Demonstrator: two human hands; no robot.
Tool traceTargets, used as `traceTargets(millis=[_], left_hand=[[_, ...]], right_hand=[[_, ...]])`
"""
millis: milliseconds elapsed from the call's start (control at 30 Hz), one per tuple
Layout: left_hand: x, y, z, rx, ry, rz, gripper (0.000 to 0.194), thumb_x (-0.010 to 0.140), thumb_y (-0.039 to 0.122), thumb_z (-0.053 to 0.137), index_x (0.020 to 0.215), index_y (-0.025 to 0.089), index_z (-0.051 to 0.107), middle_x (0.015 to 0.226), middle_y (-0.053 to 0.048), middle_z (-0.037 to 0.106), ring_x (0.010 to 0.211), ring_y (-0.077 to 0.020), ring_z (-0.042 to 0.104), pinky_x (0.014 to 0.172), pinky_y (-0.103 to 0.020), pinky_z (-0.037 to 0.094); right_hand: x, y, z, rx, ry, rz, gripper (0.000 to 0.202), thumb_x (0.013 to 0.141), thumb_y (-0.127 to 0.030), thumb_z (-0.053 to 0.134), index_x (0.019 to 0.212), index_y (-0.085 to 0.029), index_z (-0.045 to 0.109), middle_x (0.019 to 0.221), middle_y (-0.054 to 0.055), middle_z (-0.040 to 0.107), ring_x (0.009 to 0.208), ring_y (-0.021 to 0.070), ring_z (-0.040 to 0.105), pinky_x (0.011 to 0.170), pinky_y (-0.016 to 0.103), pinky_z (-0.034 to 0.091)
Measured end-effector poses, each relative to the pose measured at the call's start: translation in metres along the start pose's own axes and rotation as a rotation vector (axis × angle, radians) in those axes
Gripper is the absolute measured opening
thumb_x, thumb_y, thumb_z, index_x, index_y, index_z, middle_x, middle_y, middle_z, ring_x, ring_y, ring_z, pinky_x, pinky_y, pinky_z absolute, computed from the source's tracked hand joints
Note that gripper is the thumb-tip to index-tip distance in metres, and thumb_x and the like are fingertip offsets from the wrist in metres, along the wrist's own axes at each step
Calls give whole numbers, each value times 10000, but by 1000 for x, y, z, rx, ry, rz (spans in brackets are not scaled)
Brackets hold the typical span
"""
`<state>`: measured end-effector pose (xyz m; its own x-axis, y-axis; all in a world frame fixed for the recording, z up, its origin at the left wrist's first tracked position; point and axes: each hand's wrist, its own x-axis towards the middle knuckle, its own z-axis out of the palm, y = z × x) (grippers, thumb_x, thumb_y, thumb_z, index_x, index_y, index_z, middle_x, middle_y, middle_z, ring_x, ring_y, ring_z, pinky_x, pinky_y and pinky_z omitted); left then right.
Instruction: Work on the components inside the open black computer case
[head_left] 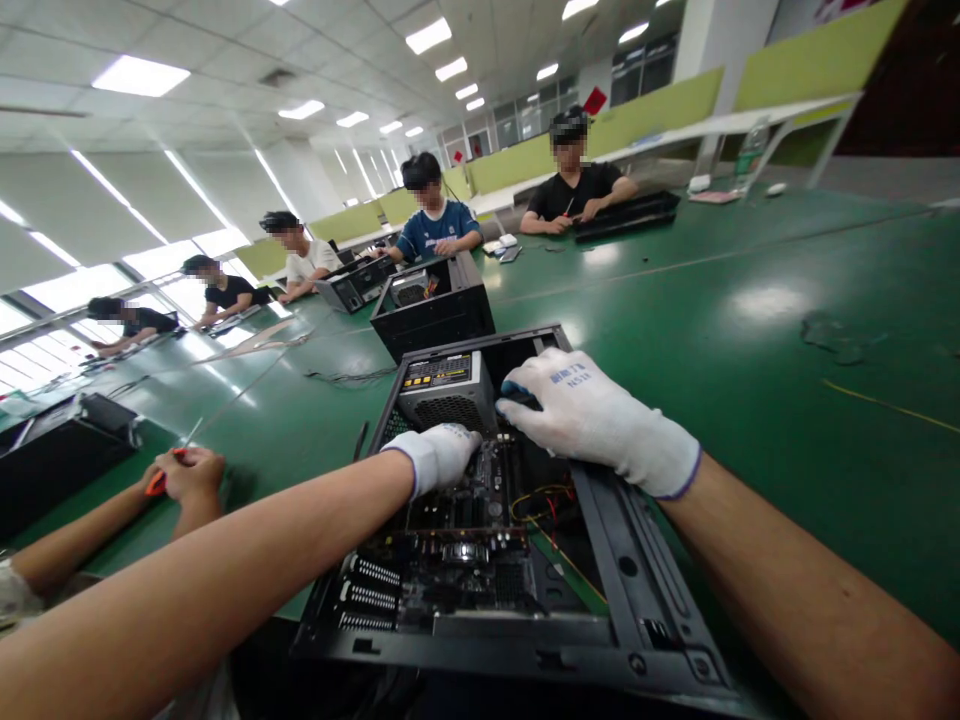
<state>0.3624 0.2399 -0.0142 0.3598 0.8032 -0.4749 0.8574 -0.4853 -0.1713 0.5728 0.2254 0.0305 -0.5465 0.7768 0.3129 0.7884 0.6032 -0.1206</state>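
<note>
An open black computer case (630,560) lies on the green table before me, with a grey power supply (446,395) at its far left. My left hand (442,457), in a white glove, is over the dark motherboard (480,500) near the power supply; its fingertips are close together and what they hold, if anything, is too small to name. My right hand (562,405), also gloved, rests at the far right part of the case, fingers curved with a gap between thumb and forefinger. Yellow and red wires (551,500) lie inside the case below it.
A neighbour's hands (191,470) hold an orange-handled screwdriver at the left, beside another dark case (67,450). Beyond my case stands a second open case (435,310). Several people sit around the green table (750,300). A bottle (752,150) stands far right.
</note>
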Motion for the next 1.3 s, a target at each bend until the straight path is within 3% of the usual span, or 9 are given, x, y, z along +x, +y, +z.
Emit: traceTargets(millis=[300,933,1300], left_hand=[[2,-1,1,20,-5,-12,398,801,238,688,1178,114,658,1170,-181,718,1089,-325,694,975,-405,547],[11,-7,3,27,-2,28,347,790,241,679,1128,168,703,1135,-142,741,1077,-315,703,974,-405,545],[7,-5,-1,26,16,27,360,803,208,669,1160,174,702,1126,-136,743,1115,-293,691,1027,-379,515]], right_hand=[[-4,-6,-14,-56,-91,1,438,1008,-452,381,1146,-175,691,1166,146,690,1111,312,579,891,408,368],[-2,-1,1,-45,30,-22,407,987,-487,429,1098,-190,684,1073,120,710,1024,291,608,853,388,362],[-1,0,-2,-27,-3,-14,412,983,-491,430,1096,-192,690,1098,120,716,1020,285,611,854,384,351]])
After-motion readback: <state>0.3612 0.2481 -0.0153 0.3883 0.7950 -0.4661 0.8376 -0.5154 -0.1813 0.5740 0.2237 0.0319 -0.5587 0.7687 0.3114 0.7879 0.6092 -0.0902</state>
